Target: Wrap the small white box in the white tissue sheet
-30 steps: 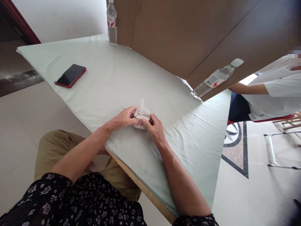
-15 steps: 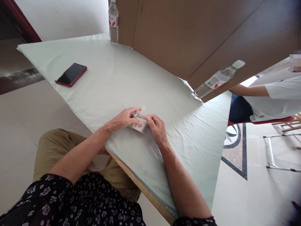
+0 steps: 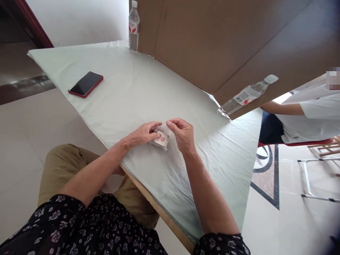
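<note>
A small white stack of cards (image 3: 162, 139) with a red print on top lies on the pale green cloth of the table (image 3: 124, 92). My left hand (image 3: 142, 134) rests on the stack's left side, with its fingertips holding it. My right hand (image 3: 183, 135) hovers just right of the stack, raised a little. Its thumb and fingers are pinched together and nothing shows between them.
A red-cased phone (image 3: 85, 84) lies at the far left. One water bottle (image 3: 133, 26) stands at the back and another (image 3: 247, 95) leans on a big cardboard sheet (image 3: 212, 42). Another person in a white shirt (image 3: 313, 109) sits at right. A metal frame (image 3: 308, 177) stands on the floor.
My right hand has let go of the stack and lifted off to the right. The white piece raised above the stack a second ago no longer shows. My left hand stays on the stack.
</note>
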`<state>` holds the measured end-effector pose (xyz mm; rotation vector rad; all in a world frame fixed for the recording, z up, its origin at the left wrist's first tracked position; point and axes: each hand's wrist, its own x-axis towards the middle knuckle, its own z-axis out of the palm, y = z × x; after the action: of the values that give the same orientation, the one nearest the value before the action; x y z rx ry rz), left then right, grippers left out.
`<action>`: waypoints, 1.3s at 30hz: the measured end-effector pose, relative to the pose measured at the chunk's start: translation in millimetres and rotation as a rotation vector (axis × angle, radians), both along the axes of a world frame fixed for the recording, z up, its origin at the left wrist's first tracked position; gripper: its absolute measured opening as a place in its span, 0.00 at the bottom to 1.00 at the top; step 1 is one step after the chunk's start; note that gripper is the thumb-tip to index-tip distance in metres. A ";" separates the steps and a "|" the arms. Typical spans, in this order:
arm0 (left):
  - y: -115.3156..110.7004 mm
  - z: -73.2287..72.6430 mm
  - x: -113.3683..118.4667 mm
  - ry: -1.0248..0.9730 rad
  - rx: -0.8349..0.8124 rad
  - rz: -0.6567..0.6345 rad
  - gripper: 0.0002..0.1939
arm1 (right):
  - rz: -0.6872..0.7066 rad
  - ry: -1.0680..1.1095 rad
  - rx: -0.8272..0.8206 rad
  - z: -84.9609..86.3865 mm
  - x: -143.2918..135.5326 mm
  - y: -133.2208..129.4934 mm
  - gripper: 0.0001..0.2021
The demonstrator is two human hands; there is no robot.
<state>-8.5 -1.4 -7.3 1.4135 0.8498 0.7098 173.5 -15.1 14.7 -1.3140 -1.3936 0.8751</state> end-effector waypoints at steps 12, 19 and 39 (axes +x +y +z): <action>1.9 -4.2 0.5 -0.026 -0.041 -0.005 0.38 | 0.106 0.074 -0.214 -5.7 30.2 -0.9 0.23; 2.0 -0.8 1.5 -0.034 -0.015 -0.012 0.39 | 0.129 0.115 -0.236 -3.6 14.2 15.1 0.18; 5.0 -6.1 3.4 0.003 0.096 0.104 0.33 | 0.035 0.024 0.016 -4.9 -1.2 9.5 0.12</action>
<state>-5.1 3.7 -13.4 1.4636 0.9076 0.8370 172.3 -5.6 9.8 -1.2673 -1.4057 0.8985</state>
